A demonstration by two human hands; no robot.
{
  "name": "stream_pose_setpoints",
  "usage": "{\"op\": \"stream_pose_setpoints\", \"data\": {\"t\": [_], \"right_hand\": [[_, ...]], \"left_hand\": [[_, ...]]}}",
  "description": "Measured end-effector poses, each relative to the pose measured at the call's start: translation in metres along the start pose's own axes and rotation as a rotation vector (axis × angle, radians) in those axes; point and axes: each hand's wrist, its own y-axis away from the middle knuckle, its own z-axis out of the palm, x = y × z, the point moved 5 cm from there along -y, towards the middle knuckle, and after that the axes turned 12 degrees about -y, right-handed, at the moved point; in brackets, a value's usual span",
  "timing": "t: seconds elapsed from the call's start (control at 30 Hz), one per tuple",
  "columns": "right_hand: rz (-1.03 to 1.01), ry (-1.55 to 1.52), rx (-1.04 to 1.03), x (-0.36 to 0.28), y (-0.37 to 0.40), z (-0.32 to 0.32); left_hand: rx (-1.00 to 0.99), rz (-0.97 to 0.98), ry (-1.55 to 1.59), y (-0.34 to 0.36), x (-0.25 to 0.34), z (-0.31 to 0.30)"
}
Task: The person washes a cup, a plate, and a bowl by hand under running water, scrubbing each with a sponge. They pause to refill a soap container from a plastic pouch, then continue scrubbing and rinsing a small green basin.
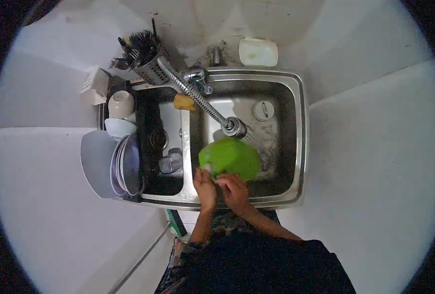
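A bright green, blurred rounded item lies over the right sink basin, just below the spray head of a coiled metal faucet. My left hand is at its lower left edge, thumb up against it, fingers wrapped at the rim. Close beside it, my right hand has curled fingers at the lower edge of the green item; what its fingertips hold, if anything, is hidden by blur. Water seems to come from the spray head, to the right of the green item.
A rack at the left holds plates, a white bowl and a cup. Cutlery fills a metal holder behind. A yellow sponge sits on the divider. A round white drain cover lies in the right basin.
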Motion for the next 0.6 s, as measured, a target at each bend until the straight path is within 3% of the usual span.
{"op": "stream_pose_setpoints", "data": {"t": [0.07, 0.13, 0.27, 0.37, 0.47, 0.53, 0.6], "right_hand": [[-0.035, -0.055, -0.038, 0.001, -0.03, 0.008], [-0.066, -0.147, 0.078, -0.008, -0.059, 0.003], [-0.042, -0.164, 0.02, -0.012, -0.052, 0.003], [-0.225, -0.006, -0.023, -0.002, -0.015, -0.016], [-0.037, 0.118, 0.022, 0.038, -0.021, -0.044], [0.205, 0.145, 0.266, 0.073, -0.052, -0.063], [0.126, 0.048, 0.247, 0.063, -0.045, -0.029]], "left_hand": [[-0.041, 0.118, 0.057, 0.005, -0.007, 0.004], [-0.112, 0.094, -0.063, 0.012, 0.02, 0.005], [-0.072, 0.068, 0.02, 0.015, 0.024, 0.006], [-0.053, 0.035, 0.015, 0.011, 0.031, -0.007], [-0.031, 0.019, -0.132, 0.009, 0.008, -0.019], [-0.073, 0.067, -0.138, 0.018, 0.012, -0.015], [-0.07, 0.122, -0.167, 0.027, 0.023, 0.002]]}}
